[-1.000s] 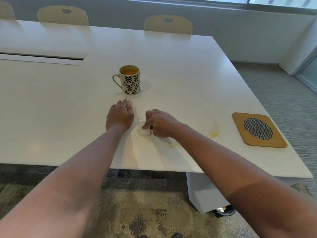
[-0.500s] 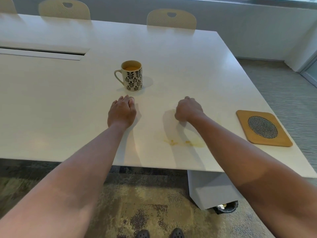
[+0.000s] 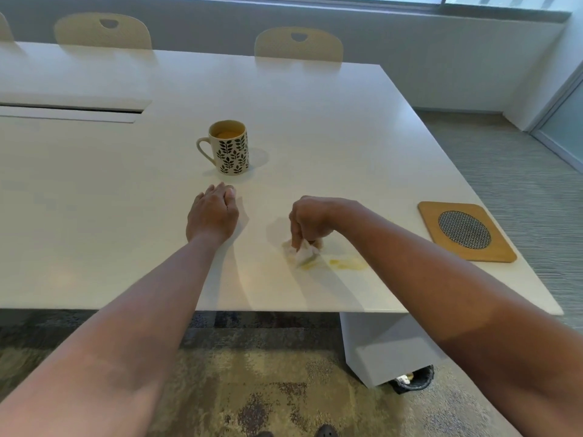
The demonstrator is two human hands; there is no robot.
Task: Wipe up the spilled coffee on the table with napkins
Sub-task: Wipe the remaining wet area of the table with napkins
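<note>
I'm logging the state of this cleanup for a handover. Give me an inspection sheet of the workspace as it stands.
Surface: white table, yellowish coffee spill near the front edge, not yet wiped.
Job's things: crumpled white napkin touching the table just left of the spill.
Clutter: leaf-patterned mug upright, holding coffee; wooden trivet with a mesh centre, near the right edge.
Hands: right hand pinches the napkin from above; left hand rests on the table in front of the mug, holding nothing.
Cables: nothing seen.
Surroundings: chairs tucked at the far side, patterned carpet below.
</note>
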